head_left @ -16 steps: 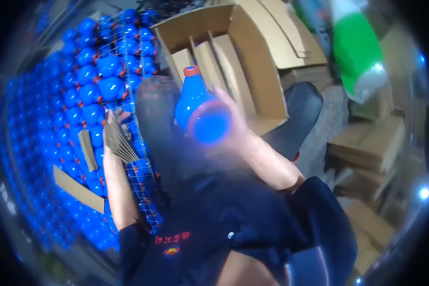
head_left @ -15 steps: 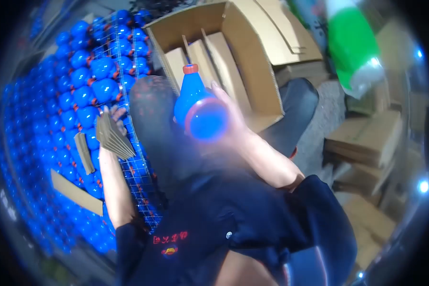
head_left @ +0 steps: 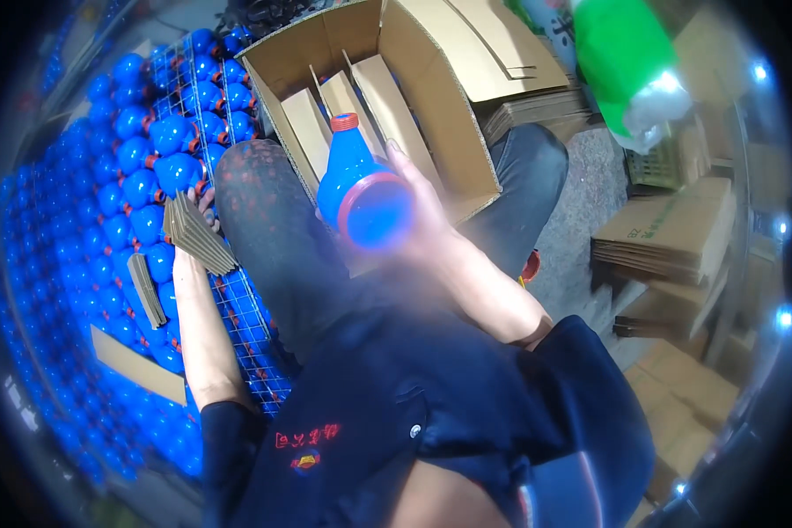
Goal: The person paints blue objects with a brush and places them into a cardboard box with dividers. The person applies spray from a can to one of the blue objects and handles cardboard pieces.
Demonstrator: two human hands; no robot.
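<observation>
My right hand [head_left: 422, 189] grips a blue bottle-shaped piece [head_left: 350, 160] from its right side. It has a ribbed orange-red neck pointing away and a round, orange-red-rimmed end towards me; that end is blurred. The piece is held in front of the near edge of an open cardboard box [head_left: 444, 66], which has upright cardboard dividers [head_left: 394, 99] inside. At the left, my left hand [head_left: 204, 208] is closed around a fanned bundle of cardboard strips [head_left: 199, 234], which partly hides its fingers. It rests over many blue bulb-shaped pieces [head_left: 178, 173] with orange-red necks.
Rows of blue pieces in wire mesh [head_left: 253, 356] fill the left. Another strip bundle [head_left: 147, 290] and a loose cardboard strip [head_left: 138, 363] lie on them. Flattened cartons [head_left: 664, 224] are stacked at right. A green-and-white object [head_left: 623, 57] looms at upper right. My knees flank the box.
The whole view has shifted a little, so the box appears further left. My left hand and its strips have moved slightly away from me. My right hand still holds the blue piece.
</observation>
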